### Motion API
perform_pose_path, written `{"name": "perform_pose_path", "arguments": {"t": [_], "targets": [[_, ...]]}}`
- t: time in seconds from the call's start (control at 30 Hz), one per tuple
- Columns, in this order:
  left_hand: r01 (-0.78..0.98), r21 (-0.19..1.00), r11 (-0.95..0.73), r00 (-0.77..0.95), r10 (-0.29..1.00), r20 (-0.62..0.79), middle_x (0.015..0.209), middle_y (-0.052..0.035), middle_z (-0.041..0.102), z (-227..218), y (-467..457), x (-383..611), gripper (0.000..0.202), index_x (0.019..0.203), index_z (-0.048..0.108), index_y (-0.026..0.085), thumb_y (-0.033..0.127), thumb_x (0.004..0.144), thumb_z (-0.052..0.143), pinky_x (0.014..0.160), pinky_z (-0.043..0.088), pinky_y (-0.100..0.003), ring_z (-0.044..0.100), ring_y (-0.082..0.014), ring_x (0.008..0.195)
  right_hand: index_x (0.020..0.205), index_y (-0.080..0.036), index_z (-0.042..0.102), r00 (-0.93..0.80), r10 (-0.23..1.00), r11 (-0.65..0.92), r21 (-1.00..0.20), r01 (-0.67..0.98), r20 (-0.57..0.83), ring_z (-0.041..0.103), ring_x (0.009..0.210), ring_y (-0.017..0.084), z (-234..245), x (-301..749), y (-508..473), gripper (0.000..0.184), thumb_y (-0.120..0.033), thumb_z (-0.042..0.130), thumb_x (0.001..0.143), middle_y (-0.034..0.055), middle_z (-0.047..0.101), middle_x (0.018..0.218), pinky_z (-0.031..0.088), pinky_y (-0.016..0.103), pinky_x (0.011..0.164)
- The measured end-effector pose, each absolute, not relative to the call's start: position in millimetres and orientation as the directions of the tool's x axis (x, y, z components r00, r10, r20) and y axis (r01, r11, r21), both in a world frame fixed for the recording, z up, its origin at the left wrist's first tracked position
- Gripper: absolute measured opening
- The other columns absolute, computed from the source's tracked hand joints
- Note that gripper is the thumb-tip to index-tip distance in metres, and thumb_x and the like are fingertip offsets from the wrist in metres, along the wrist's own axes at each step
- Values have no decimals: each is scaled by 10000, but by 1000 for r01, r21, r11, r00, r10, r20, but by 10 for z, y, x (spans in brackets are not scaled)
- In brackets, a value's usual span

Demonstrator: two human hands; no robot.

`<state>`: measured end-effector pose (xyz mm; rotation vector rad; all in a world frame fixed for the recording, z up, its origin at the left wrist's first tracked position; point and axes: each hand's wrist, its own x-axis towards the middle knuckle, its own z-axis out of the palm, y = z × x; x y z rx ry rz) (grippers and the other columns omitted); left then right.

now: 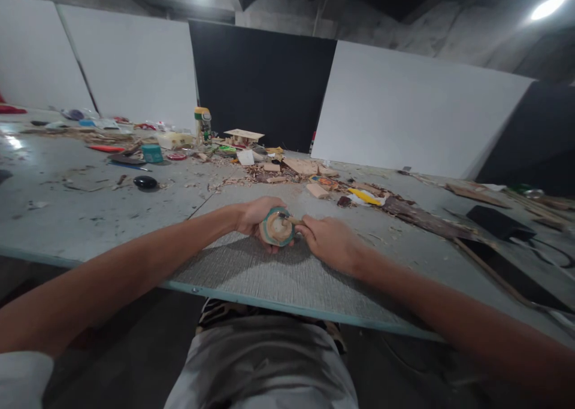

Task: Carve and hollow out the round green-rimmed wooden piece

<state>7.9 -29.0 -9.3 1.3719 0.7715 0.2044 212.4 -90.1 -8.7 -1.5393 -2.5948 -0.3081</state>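
Note:
My left hand [254,216] is wrapped around a round wooden piece with a teal rim [275,229], held on edge just above the grey table [67,217]. Its hollowed face turns toward me. My right hand [327,240] is closed on a small wooden-handled tool [293,220], and the tool's tip rests inside the hollow of the round piece. Both hands meet near the table's front edge, over a textured grey mat [269,277].
Wood offcuts and shavings [287,172] litter the table's middle. A small wooden model house [243,137], a teal tub [152,153], a yellow-capped bottle [202,124] and a black oval object [145,182] lie farther back. A black pad [494,222] and cables lie at right.

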Motion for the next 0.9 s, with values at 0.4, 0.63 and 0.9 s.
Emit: {"name": "perform_pose_path", "arguments": {"t": [0.4, 0.63, 0.9], "targets": [[149, 930, 337, 817, 488, -308, 983, -174, 734, -23, -294, 43, 584, 994, 712, 92, 515, 844, 337, 777, 567, -419, 691, -292, 819, 867, -173, 654, -510, 810, 551, -81, 830, 289, 595, 705, 185, -135, 2223, -834, 375, -324, 349, 1025, 87, 718, 840, 304, 299, 626], [-102, 944, 314, 815, 571, -101, 963, -128, 714, -12, -340, 75, 412, 1091, 631, 132, 414, 911, 392, 741, 536, -360, 687, -281, 932, 807, -185, 538, -450, 802, 566, -261, 782, 393, 525, 654, 167, -166, 2319, -747, 358, -370, 317, 1018, 46, 608, 734, 294, 286, 610], [-129, 950, 284, 739, 667, -99, 909, -111, 716, -81, -304, 111, 539, 1072, 603, 154, 606, 977, 325, 607, 531, -322, 702, -243, 765, 784, -191, 528, -450, 780, 592, -278, 757, 435, 475, 598, 143, -130, 2326, -825, 314, -376, 387, 994, 13, 572, 681, 270, 284, 585]]}}
